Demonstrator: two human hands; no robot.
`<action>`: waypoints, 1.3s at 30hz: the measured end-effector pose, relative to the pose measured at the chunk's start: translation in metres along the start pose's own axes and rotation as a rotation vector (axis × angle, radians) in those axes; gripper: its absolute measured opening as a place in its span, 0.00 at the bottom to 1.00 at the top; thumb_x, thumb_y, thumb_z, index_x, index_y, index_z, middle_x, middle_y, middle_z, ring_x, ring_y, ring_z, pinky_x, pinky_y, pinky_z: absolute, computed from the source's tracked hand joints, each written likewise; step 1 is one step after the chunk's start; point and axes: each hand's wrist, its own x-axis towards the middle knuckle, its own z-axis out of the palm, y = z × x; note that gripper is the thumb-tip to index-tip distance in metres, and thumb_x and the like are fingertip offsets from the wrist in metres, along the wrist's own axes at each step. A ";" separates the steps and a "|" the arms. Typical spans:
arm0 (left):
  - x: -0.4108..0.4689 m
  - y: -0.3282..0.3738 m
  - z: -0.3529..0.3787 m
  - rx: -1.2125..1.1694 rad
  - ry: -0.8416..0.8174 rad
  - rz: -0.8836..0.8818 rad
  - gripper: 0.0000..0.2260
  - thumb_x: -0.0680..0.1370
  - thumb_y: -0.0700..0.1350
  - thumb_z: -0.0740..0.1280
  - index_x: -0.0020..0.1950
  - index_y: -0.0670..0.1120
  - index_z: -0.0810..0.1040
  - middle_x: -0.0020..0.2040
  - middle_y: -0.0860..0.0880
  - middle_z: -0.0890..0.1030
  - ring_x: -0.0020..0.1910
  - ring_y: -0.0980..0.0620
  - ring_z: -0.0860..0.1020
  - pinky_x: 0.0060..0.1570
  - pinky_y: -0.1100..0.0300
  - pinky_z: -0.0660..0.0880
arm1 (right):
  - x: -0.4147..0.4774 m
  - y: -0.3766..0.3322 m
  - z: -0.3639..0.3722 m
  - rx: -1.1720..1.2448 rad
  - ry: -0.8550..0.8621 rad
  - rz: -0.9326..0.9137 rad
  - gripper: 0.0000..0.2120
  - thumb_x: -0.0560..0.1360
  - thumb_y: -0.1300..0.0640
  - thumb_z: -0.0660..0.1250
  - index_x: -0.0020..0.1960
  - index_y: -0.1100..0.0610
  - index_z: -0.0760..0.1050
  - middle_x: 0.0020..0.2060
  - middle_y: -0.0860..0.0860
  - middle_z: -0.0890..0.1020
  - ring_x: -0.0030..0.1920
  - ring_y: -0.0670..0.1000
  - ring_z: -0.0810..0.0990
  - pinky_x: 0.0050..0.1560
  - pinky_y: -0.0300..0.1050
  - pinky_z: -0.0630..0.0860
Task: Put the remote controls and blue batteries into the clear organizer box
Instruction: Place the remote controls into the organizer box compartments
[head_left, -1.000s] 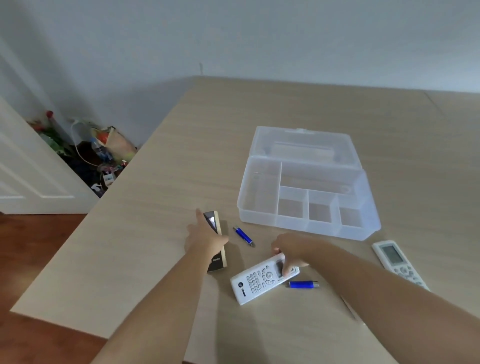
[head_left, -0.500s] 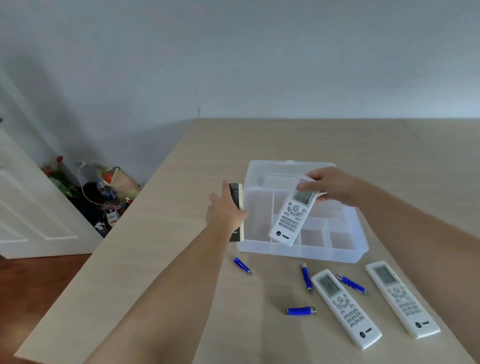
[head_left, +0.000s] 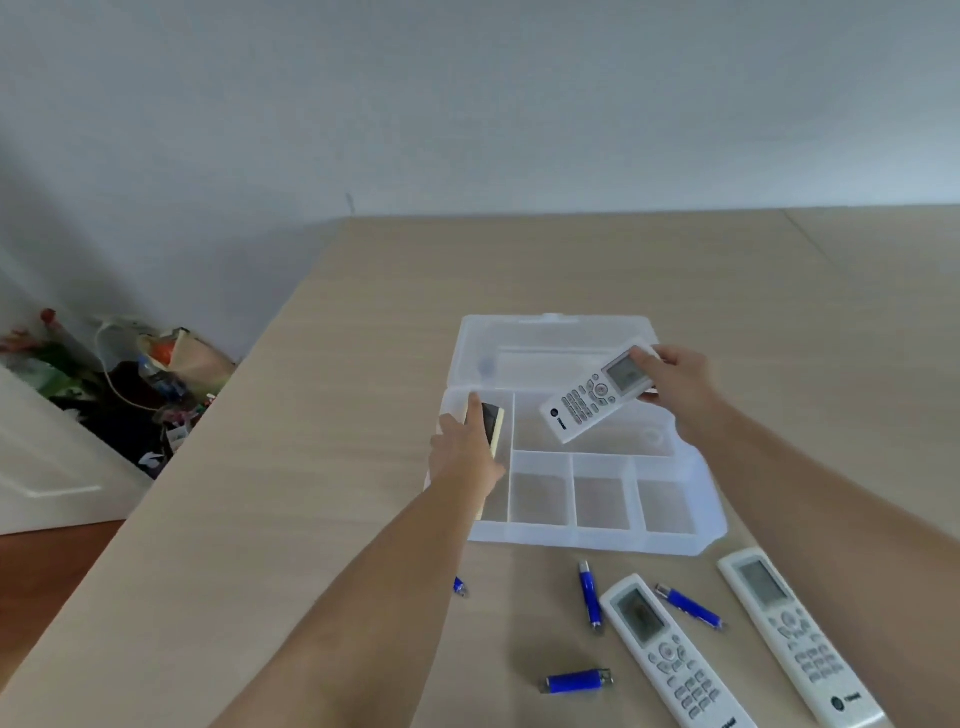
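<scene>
The clear organizer box (head_left: 696, 535) lies open on the table, lid folded back. My left hand (head_left: 462, 457) grips a black and gold remote (head_left: 492, 423) on edge inside the box's long left compartment. My right hand (head_left: 675, 384) holds a white remote (head_left: 592, 400) tilted above the large rear compartment. Two more white remotes (head_left: 670, 654) (head_left: 795, 639) lie in front of the box. Several blue batteries (head_left: 579, 680) (head_left: 591, 597) (head_left: 688, 605) lie among them; one (head_left: 459, 586) is mostly hidden by my left forearm.
The table's left edge (head_left: 171, 467) drops to a wooden floor. A heap of bags and clutter (head_left: 135, 374) sits by the wall, beside a white door (head_left: 31, 457). A grey wall rises behind the table.
My left hand has carried the black and gold remote from beside the box into its left compartment. My right hand has moved the white remote farther back and right, turning it more level.
</scene>
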 end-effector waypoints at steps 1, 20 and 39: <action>0.004 0.000 0.005 0.037 0.000 -0.004 0.43 0.74 0.47 0.69 0.79 0.52 0.43 0.64 0.42 0.67 0.59 0.40 0.74 0.52 0.54 0.73 | 0.005 0.005 0.001 0.005 0.001 0.013 0.07 0.77 0.58 0.65 0.40 0.55 0.76 0.37 0.53 0.78 0.39 0.53 0.78 0.46 0.49 0.78; 0.013 -0.021 0.032 0.470 -0.060 -0.144 0.52 0.69 0.56 0.72 0.78 0.53 0.35 0.77 0.40 0.47 0.73 0.37 0.62 0.65 0.41 0.65 | 0.015 0.039 0.015 0.063 -0.008 0.127 0.06 0.76 0.57 0.66 0.47 0.61 0.77 0.44 0.58 0.81 0.41 0.55 0.81 0.37 0.42 0.78; 0.010 -0.021 0.010 0.207 -0.001 -0.052 0.51 0.70 0.55 0.72 0.79 0.53 0.37 0.76 0.44 0.56 0.69 0.44 0.65 0.60 0.51 0.69 | 0.017 0.050 0.008 0.091 0.093 0.208 0.10 0.76 0.57 0.66 0.36 0.57 0.74 0.46 0.60 0.80 0.45 0.59 0.80 0.38 0.46 0.80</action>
